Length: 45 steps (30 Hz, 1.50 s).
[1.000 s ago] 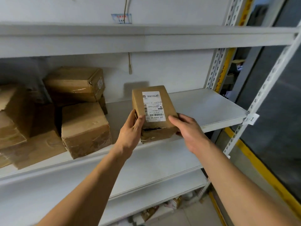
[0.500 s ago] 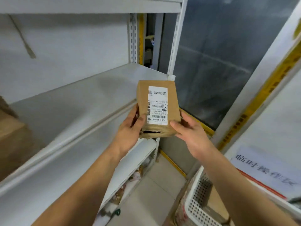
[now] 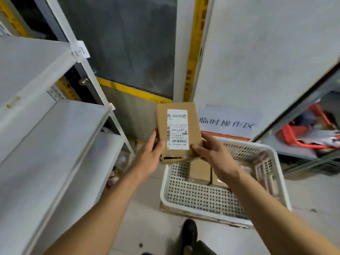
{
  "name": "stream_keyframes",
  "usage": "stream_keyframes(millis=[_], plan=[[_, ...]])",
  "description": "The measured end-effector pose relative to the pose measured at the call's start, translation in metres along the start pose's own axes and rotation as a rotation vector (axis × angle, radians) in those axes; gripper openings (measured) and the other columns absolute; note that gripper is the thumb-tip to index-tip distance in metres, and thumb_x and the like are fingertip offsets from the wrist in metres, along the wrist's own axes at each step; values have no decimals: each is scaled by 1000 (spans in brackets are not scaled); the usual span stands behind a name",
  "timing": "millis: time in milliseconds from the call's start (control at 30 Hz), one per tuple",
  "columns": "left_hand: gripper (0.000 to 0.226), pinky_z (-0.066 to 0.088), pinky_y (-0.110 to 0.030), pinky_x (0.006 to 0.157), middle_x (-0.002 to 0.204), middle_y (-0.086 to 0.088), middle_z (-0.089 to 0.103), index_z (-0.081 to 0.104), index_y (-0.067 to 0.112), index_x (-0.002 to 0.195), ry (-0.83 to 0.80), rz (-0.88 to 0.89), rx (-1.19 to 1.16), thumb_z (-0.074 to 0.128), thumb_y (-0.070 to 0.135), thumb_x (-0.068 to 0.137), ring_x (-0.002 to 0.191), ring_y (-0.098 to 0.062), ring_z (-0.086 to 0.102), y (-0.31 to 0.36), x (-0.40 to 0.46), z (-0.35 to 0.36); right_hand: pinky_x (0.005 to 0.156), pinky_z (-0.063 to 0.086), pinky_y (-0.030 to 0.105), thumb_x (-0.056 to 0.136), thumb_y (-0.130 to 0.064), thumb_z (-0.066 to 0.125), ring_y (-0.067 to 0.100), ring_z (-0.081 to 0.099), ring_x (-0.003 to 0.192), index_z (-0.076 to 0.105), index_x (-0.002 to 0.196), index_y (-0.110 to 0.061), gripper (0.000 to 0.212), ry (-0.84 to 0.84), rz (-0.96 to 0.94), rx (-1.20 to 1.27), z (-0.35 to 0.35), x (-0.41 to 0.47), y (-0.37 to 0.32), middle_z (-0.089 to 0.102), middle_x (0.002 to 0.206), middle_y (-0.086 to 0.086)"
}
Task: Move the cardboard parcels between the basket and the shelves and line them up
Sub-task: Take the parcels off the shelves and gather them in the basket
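I hold a small brown cardboard parcel point(image 3: 194, 124) with a white shipping label in front of me, above the near left corner of a white perforated plastic basket point(image 3: 202, 197) on the floor. My left hand point(image 3: 149, 159) grips its lower left edge with the thumb on top. My right hand point(image 3: 215, 155) grips its lower right corner. Two more brown parcels point(image 3: 199, 171) lie inside the basket, partly hidden by my right forearm. The grey metal shelves point(image 3: 46, 137) stand at the left.
A white upright of the shelf unit point(image 3: 103, 100) runs beside the parcel. A printed sign point(image 3: 228, 122) hangs on the wall behind the basket. A red crate point(image 3: 303, 133) sits on a low shelf at the right. My shoe point(image 3: 189, 230) is on the floor below.
My view has swung right and down, from the shelf with stacked parcels to the basket on the floor. Both hands have carried the parcel along, keeping the same grip.
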State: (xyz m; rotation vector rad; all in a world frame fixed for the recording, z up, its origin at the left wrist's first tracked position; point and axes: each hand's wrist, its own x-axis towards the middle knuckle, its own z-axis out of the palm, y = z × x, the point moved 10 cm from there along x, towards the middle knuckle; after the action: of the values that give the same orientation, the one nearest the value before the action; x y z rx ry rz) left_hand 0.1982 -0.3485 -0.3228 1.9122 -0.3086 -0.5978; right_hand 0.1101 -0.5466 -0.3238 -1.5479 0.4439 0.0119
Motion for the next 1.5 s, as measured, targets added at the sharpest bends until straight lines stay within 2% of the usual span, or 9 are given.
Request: stream_keyframes(millis=[233, 633, 767, 900, 1033, 1133, 1200, 1300, 1500], plan=[[42, 43, -28, 110, 130, 41, 59, 40, 61, 149, -145, -150, -25, 45, 45, 110, 122, 14, 56, -46, 41, 115, 104, 54, 42, 104, -6, 62, 27, 69, 123, 54, 150, -22, 50, 78, 188, 94, -77, 1, 117, 75, 128, 5], [64, 23, -46, 127, 155, 30, 23, 13, 52, 162, -469, -356, -26, 46, 51, 107, 144, -1, 24, -145, 104, 321, 82, 62, 25, 109, -13, 55, 2, 73, 101, 46, 146, -44, 49, 502, 441, 274, -204, -24, 283, 73, 118, -24], [69, 37, -53, 121, 168, 22, 21, 12, 57, 160, -547, -410, -36, 53, 50, 105, 154, -13, 28, -190, 120, 409, 109, 55, 46, 107, -11, 59, 16, 64, 130, 45, 157, -31, 56, 595, 470, 229, -265, -28, 333, 63, 147, -3], [70, 44, -42, 112, 160, 27, 30, 8, 57, 161, -579, -400, -71, 51, 46, 107, 146, -8, 35, -204, 140, 472, 113, 50, 52, 105, -19, 63, 19, 59, 136, 45, 157, -36, 58, 662, 483, 157, -317, -24, 373, 60, 149, -7], [69, 52, -43, 103, 164, 25, 28, 9, 63, 157, -582, -371, -41, 52, 53, 105, 131, -8, 52, -223, 169, 508, 111, 52, 53, 103, -25, 66, 20, 58, 136, 50, 152, -41, 54, 770, 467, 176, -346, -10, 407, 58, 147, -15], [72, 46, -44, 112, 171, 18, 18, 10, 59, 159, -553, -381, -38, 56, 52, 104, 153, -17, 33, -239, 188, 524, 115, 49, 50, 100, -34, 66, 17, 56, 138, 53, 148, -43, 51, 862, 439, 124, -358, 3, 424, 56, 152, -11], [75, 45, -30, 111, 171, 17, 18, 11, 53, 162, -549, -372, -14, 58, 49, 104, 154, -12, 28, -247, 195, 533, 118, 46, 47, 103, -30, 65, 16, 53, 140, 53, 151, -35, 50, 956, 444, 100, -363, 6, 429, 55, 155, -8], [77, 38, 6, 78, 162, 18, 35, 16, 46, 164, -547, -343, 40, 63, 42, 103, 133, 2, 37, -250, 195, 544, 121, 42, 45, 104, -26, 65, 16, 52, 141, 54, 152, -28, 49, 1150, 493, 60, -367, -3, 434, 56, 154, -6], [81, 38, -18, 96, 160, 12, 45, 26, 50, 160, -473, -355, 31, 74, 45, 95, 125, 0, 45, -250, 199, 542, 123, 40, 42, 102, -27, 68, 16, 54, 141, 61, 148, -27, 46, 1329, 543, 109, -364, -9, 445, 60, 151, -7]])
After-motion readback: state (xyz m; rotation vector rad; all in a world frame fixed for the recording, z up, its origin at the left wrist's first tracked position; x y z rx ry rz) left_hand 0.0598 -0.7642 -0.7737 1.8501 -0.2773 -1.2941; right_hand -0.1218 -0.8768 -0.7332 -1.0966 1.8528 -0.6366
